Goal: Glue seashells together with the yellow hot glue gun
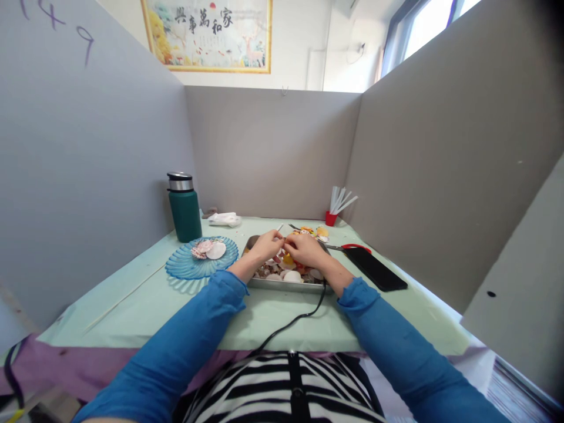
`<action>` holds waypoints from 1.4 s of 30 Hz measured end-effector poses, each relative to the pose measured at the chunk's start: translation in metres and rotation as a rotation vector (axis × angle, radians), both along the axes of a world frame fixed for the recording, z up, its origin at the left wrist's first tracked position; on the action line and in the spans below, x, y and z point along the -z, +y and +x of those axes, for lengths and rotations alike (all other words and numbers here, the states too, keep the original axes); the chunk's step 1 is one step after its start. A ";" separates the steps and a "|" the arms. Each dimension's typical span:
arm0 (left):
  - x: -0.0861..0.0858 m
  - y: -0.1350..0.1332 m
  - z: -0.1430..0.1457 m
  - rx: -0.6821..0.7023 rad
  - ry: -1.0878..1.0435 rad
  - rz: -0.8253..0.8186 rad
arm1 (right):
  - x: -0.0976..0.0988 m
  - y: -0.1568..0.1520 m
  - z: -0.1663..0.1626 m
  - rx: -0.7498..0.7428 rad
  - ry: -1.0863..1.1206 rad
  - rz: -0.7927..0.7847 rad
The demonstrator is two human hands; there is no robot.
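Observation:
My left hand (266, 247) and my right hand (305, 249) meet above a metal tray (282, 284) of seashells (292, 276). A short white stick (280, 227) pokes up from the closed fingers of my left hand. The fingers of my right hand are pinched together close to the left fingertips; what they grip is too small and hidden to name. Pale, brown and orange shells show in the tray below both hands. A black cord (304, 316) runs from the table's front edge to beneath my right wrist.
On the left, a blue glass plate (176, 267) bears shells, beside a green bottle (185, 211). A black phone (374, 269) and red-handled scissors (356, 247) lie right. Behind them stands a red cup (331, 219) of white sticks. Grey partitions (273, 153) enclose the table.

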State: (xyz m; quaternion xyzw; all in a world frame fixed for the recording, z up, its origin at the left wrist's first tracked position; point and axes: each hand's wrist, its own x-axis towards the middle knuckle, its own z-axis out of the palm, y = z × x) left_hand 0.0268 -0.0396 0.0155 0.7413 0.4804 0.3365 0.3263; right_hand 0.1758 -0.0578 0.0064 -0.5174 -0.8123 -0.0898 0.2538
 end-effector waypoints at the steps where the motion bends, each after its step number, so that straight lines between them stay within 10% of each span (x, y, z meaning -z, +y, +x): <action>1: 0.000 0.000 0.000 -0.002 0.001 -0.001 | 0.000 0.000 0.000 -0.003 0.002 0.000; 42: 0.004 0.002 -0.001 0.011 0.002 0.025 | -0.001 -0.001 -0.001 -0.038 -0.007 -0.020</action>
